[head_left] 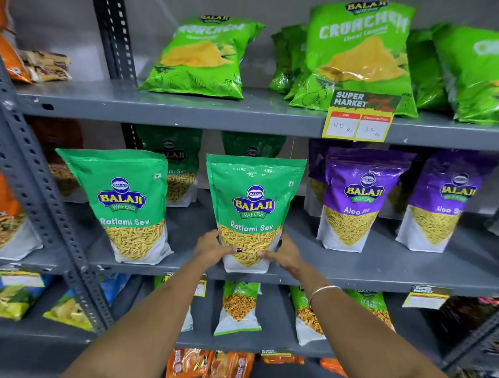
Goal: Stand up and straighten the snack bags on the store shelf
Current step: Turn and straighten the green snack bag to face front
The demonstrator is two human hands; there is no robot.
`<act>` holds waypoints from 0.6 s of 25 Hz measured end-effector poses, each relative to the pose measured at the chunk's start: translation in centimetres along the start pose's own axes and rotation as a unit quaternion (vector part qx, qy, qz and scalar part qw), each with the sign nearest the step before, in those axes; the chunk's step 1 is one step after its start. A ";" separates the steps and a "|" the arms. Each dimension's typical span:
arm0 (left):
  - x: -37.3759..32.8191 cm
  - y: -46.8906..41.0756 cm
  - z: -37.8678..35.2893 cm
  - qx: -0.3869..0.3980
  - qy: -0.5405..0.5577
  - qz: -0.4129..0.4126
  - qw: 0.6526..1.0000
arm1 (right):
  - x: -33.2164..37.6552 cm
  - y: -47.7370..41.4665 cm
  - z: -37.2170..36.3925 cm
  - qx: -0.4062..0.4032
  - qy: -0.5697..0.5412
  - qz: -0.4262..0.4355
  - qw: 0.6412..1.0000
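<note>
From the head camera, the left hand (213,248) and right hand (283,254) are gripping a green snack bag (254,200) (yellow sticks printed below its logo), which is standing upright at the middle shelf (386,264) front edge.

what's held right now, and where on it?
Both hands, left and right, grip the middle Ratlami Sev bag by its lower side edges.

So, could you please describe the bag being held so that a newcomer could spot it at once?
Find the yellow price tag on the upper shelf's edge, then drop to the shelf below. The green Ratlami Sev bag stands at its front edge, left of the purple Aloo Sev bags. Unlike its twin further left, the left hand and right hand grip its base.
</note>
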State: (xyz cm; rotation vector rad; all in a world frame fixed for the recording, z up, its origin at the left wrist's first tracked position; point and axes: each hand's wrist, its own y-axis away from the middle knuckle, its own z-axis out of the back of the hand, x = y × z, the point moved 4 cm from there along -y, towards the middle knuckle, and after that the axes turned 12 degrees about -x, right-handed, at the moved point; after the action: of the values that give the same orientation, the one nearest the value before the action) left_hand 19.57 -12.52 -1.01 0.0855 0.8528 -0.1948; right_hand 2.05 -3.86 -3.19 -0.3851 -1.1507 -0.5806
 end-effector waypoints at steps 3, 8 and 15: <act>0.1 -0.2 -0.1 0.004 0.004 -0.003 1.000 | -0.1 0.0 -0.2 -0.006 0.005 -0.001 1.000; 0.1 -0.5 -0.2 0.016 0.016 -0.017 1.000 | -0.1 0.1 -0.6 -0.023 -0.003 -0.006 1.000; 0.0 0.2 0.3 0.225 -0.194 0.056 0.953 | -0.8 -0.6 1.8 -0.007 0.071 -0.044 0.996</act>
State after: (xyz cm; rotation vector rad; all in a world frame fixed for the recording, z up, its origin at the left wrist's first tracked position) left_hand 19.84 -12.36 -0.87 0.5057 0.3977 -0.2861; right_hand 0.14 -3.09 -3.31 -0.3011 -1.0321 -0.6834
